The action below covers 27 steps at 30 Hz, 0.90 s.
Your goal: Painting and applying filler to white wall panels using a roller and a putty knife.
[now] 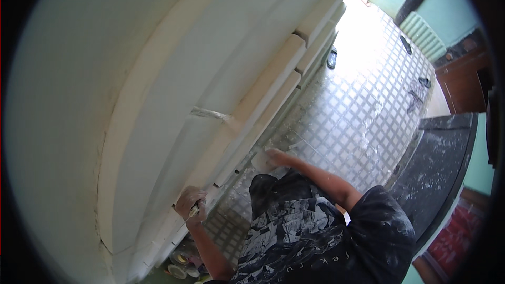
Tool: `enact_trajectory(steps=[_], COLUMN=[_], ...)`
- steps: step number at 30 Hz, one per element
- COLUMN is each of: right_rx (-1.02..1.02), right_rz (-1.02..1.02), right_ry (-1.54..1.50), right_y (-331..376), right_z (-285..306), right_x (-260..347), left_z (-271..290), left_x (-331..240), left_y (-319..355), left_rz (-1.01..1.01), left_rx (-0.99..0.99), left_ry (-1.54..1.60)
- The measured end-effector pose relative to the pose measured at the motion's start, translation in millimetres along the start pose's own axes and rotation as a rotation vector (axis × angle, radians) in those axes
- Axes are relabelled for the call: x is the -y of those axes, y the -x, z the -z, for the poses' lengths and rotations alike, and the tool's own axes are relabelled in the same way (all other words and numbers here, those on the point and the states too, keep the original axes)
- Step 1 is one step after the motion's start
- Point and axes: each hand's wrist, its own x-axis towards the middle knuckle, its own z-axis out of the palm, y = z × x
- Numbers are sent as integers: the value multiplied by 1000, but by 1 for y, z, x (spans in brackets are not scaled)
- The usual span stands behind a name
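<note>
My left hand (pixel 189 203) is closed around a small tool (pixel 194 210) with a metal-looking shaft. It presses against the lower step of a white moulded wall (pixel 158 100). My right hand (pixel 274 156) reaches forward and low, near the foot of the wall, and grips a pale white pad (pixel 260 162), which is dusted with plaster. Both forearms carry white smears. My dark patterned shirt (pixel 294 231) fills the bottom centre. A wet grey streak of filler (pixel 210 113) lies across the wall above the stepped ledges (pixel 273 81).
The floor (pixel 357 100) has small grey and white square tiles splashed with plaster. Dark sandals (pixel 331 58) lie on it further off. Small round tins (pixel 179 271) stand at the wall's foot. A dark speckled slab (pixel 442 163) and brown furniture (pixel 463 81) are at the right.
</note>
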Motion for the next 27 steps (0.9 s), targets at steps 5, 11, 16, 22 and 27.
enact_trajectory(steps=[5, 11, 16, 22, 27], right_rx=[260, 237, 87, -177, -263], right_rz=[359, 260, 410, 797, 454], right_ry=[458, 414, 461, 937, 1670], right_y=[7, 17, 44, 70, 28], right_z=[25, 56, 65, 83, 88], right_x=[109, 172, 203, 235, 162], left_z=[2, -30, -121, -204, -246], left_x=[-7, -19, -64, -124, -162], left_y=[5, 19, 92, 198, 258], left_rz=[30, 78, 527, 832, 1028], left_rx=[-33, -332, -680, -943, -987], left_ry=[-86, 14, 384, 595, 504])
